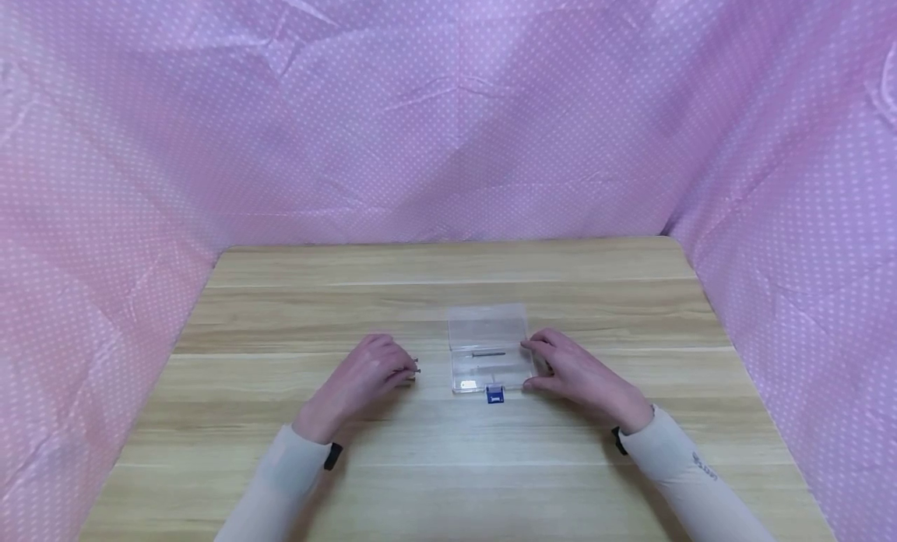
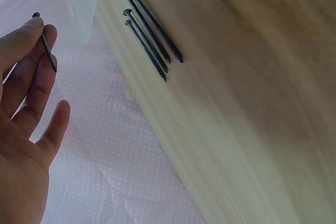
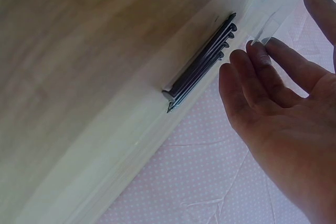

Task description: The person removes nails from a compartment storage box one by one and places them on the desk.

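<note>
My left hand [image 1: 360, 380] is over the table left of a clear plastic box [image 1: 459, 371], pinching a dark nail [image 2: 48, 51] between thumb and fingertips. Several more nails [image 2: 148, 43] lie side by side on the wood near that hand, mostly covered by it in the head view. The box stands with its clear lid [image 1: 487, 324] folded back and a blue latch [image 1: 494, 395] at the front. A single nail [image 1: 488, 354] shows within the box outline. My right hand [image 1: 585, 377] grips the box's right side, thumb at the front corner and fingers farther back.
The wood-grain table [image 1: 448, 480] has rounded far corners. Pink dotted cloth [image 1: 448, 137] hangs behind it and along both sides. In the right wrist view, dark nails [image 3: 202, 59] lie in a row, with heads at differing ends.
</note>
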Tool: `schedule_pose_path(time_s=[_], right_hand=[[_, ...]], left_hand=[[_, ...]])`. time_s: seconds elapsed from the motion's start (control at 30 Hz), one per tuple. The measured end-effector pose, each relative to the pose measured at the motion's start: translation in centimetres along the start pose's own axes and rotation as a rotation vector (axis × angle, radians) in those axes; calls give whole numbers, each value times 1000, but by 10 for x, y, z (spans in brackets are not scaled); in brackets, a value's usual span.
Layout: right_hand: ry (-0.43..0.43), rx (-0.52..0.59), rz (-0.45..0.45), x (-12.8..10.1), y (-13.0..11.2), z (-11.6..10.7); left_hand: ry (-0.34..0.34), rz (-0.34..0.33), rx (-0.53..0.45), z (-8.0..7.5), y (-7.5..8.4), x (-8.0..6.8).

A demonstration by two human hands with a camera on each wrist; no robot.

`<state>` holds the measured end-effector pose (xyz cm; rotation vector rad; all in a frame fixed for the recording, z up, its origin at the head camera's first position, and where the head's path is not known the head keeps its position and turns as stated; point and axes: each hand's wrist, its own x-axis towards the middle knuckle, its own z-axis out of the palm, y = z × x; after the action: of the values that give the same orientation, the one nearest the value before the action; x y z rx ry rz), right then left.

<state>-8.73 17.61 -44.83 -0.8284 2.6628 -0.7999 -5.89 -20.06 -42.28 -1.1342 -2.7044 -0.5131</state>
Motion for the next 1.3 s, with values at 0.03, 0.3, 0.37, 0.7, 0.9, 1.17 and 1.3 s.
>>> schedule_pose_path(time_s=[0.03, 0.3, 0.37, 0.7, 0.9, 1.17, 1.3], right_hand=[[0, 1, 1, 0, 0, 0], [3, 11, 0, -1, 1, 0], [3, 11, 0, -1, 1, 0], [4, 5, 3, -1, 1, 1], [8, 0, -9, 0, 2, 1], [12, -18, -21, -1, 2, 1], [14, -23, -21, -1, 2, 1]], left_hand=[[-1, -1, -1, 0, 0, -1], [-4, -3, 3, 4, -1, -13], [-5, -8, 0, 4, -1, -16], [-59, -46, 2, 7, -2, -25], [-69, -55, 5, 10, 0, -28], [-59, -24, -8, 19, 1, -32], [-84, -46, 9, 22, 3, -34]])
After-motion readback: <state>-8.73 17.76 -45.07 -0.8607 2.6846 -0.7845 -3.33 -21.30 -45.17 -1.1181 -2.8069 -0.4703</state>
